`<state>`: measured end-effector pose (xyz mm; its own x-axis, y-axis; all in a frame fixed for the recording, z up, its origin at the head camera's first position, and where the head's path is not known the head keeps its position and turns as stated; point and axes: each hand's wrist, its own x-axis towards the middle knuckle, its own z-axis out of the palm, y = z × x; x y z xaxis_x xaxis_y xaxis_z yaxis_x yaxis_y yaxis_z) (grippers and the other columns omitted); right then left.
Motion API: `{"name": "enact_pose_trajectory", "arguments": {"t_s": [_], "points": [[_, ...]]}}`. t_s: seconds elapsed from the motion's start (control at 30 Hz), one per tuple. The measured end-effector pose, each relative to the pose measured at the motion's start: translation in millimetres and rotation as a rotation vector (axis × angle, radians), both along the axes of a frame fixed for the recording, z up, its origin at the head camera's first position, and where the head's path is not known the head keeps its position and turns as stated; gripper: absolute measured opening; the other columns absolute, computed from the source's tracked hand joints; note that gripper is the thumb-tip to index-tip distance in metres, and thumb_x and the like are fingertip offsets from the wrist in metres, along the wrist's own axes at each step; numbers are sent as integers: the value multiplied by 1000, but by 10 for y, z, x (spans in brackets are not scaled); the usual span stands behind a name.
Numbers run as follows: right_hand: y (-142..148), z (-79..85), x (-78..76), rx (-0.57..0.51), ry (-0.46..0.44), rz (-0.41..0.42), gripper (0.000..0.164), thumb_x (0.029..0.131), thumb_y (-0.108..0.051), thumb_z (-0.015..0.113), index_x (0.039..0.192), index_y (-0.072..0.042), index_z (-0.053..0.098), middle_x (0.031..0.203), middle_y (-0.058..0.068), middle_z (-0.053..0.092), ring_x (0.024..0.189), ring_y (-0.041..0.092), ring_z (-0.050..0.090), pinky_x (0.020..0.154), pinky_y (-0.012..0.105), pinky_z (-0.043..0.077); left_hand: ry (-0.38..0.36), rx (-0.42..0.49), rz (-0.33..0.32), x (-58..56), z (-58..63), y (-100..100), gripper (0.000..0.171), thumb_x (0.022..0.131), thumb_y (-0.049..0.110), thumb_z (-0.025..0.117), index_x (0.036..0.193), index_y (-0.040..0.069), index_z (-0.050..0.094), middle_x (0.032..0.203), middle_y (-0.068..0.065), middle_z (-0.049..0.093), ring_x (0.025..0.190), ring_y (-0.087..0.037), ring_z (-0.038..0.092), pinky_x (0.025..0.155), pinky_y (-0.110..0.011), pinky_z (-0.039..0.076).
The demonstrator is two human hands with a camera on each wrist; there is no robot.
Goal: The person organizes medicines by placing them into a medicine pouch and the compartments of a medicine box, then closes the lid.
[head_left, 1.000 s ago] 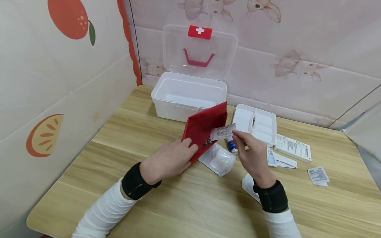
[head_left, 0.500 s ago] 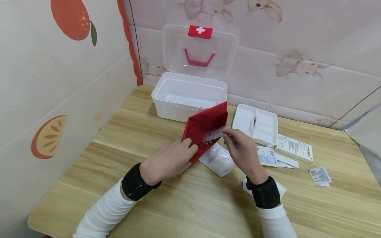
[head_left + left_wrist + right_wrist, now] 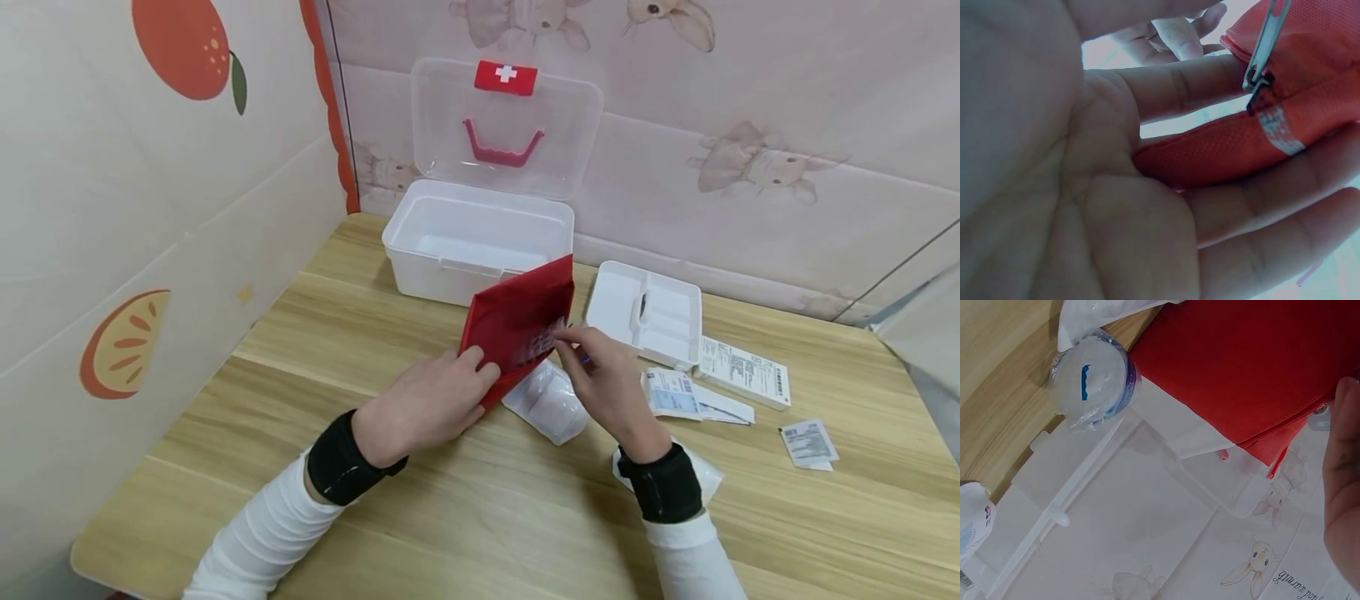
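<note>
A red fabric zip pouch [image 3: 510,312] stands tilted above the table, its mouth spread toward the right. My left hand [image 3: 427,404] grips its near edge, fingers curled over the rim. In the left wrist view a metal zip pull [image 3: 1266,44] hangs by the red cloth [image 3: 1210,153] between the fingers. My right hand [image 3: 611,383] pinches a small clear plastic packet [image 3: 538,342] with light printing, mostly inside the pouch mouth. The right wrist view shows the pouch's red outside [image 3: 1241,369] and the edge of my right hand [image 3: 1344,481]; the packet is hidden there.
Behind stands an open white first-aid box [image 3: 442,275] with its clear lid [image 3: 450,108] raised. A compartment tray [image 3: 611,304], a flat printed box [image 3: 742,371], paper packets [image 3: 675,393], a small sachet [image 3: 808,442] and a clear-wrapped package [image 3: 551,408] lie around the right.
My right hand has moved left with the packet, bringing it deeper into the pouch. My left hand keeps its grip on the pouch in the same place.
</note>
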<state>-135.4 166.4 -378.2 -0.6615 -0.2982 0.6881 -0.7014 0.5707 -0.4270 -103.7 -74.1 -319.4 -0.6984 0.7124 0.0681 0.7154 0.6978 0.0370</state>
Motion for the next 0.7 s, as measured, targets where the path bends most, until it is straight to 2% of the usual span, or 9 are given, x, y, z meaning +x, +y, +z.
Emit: {"name": "enact_pose_trajectory", "arguments": {"t_s": [0.27,0.53,0.7], "points": [[-9,-15,8,20,-39,-22,31,85,6,73,115,4,68,96,14,71,64,15,62,53,32,53,-3,-8,5,1,-1,5,31,88,24,76,109,5,63,93,-11,61,71,-23,59,63,-32,57],[-13,0,28,55,-109,-34,37,86,5,72,122,3,64,107,17,70,71,14,61,60,29,56,12,5,-9,5,-17,-4,32,87,25,77,107,4,62,93,-11,61,71,-23,61,63,-32,58],[-15,2,33,59,-124,-42,36,87,4,71,122,3,63,110,16,69,74,16,62,62,34,58,3,7,-9,3,-15,-6,34,86,25,78,108,4,63,94,-12,62,73,-23,62,66,-32,59]]}}
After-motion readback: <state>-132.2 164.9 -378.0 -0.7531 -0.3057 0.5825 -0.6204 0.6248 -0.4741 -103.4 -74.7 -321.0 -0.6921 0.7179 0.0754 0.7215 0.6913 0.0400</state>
